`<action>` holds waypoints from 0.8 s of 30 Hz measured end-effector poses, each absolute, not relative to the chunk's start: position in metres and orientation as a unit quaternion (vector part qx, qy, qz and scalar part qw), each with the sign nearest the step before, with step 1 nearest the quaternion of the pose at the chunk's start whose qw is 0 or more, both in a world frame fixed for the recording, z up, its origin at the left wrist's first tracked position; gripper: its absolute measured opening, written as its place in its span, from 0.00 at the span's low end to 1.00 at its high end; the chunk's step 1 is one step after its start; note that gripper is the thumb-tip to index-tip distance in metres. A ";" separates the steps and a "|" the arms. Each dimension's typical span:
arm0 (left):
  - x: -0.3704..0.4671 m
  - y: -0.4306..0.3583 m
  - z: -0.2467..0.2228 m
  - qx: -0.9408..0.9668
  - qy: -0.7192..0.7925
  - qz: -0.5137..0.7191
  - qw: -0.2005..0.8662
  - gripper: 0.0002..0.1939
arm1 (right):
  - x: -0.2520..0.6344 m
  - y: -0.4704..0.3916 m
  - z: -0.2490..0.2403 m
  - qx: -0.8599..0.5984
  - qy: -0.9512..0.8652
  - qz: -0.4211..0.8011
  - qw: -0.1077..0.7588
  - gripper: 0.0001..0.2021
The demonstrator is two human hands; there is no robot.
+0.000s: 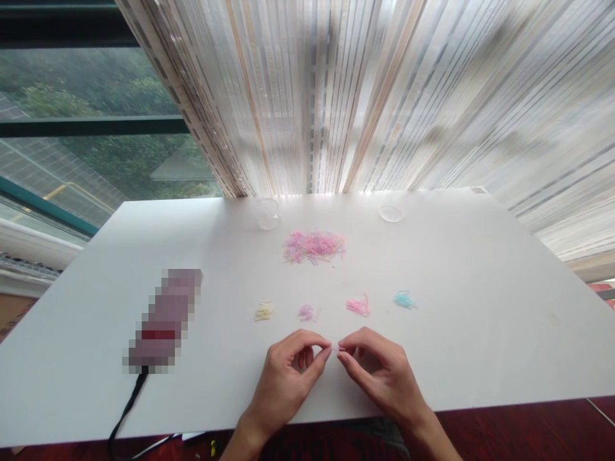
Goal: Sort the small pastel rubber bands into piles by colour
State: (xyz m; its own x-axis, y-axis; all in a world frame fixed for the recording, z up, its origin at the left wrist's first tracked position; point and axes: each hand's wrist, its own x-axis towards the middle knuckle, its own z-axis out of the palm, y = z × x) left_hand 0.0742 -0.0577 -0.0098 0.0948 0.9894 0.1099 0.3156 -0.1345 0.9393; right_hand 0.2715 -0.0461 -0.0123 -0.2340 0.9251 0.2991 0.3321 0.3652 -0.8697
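"What's in the middle?"
"A tiny pale strip (335, 349). It lies sideways from the left hand (289, 371) to the right hand (383, 370), neither nearer."
"Are the fingers spread?"
"No, each hand's thumb and finger pinch an end."
"What's past them?"
"A yellow pile (263, 312), a purple pile (306, 312), a pink pile (358, 307) and a blue pile (405, 299), then a mixed heap (314, 245) on the worktop (473, 320)."

One table (480, 346) carries one large mixed pile (314, 246) and two clear dishes (268, 221) (391, 213) toward its far edge; four small piles, one yellow (263, 312), one purple (306, 312), one pink (357, 307), one blue (404, 299), toward the near edge; one blurred object (163, 314) toward the left edge. Two hands: left hand (291, 371), right hand (383, 368).
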 end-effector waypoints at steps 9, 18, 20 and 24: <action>0.074 -0.058 -0.010 0.611 0.543 0.411 0.404 0.04 | 0.271 -0.046 -0.014 -0.455 -0.706 0.337 0.426 0.05; 0.072 -0.058 -0.014 0.609 0.551 0.405 0.402 0.05 | 0.271 -0.046 -0.013 -0.455 -0.701 0.327 0.441 0.04; 0.072 -0.057 -0.013 0.609 0.551 0.406 0.401 0.06 | 0.271 -0.046 -0.014 -0.453 -0.699 0.324 0.448 0.04; 0.073 -0.057 -0.012 0.610 0.548 0.410 0.398 0.05 | 0.271 -0.046 -0.015 -0.453 -0.696 0.323 0.454 0.03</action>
